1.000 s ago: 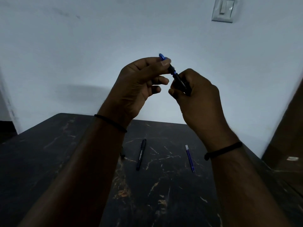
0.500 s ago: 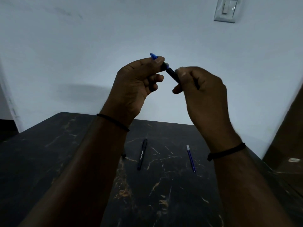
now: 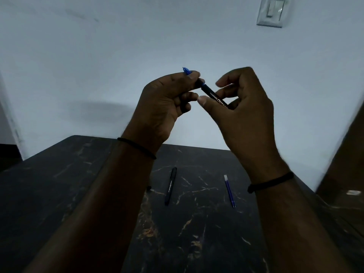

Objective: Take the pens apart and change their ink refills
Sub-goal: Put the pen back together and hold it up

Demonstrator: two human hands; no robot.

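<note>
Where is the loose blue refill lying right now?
In the head view, the blue refill lies on the dark marble table, right of the black pen lying there and just left of the right wrist, below the raised hands.

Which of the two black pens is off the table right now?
The black pen with the blue tip, held between both hands; the other black pen lies on the table.

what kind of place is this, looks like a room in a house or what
Probably an ordinary indoor room, a home or small office. A plain pale wall carries a light switch, and a dark marble-patterned table stands against it, holding only a black pen and a blue refill.
</note>
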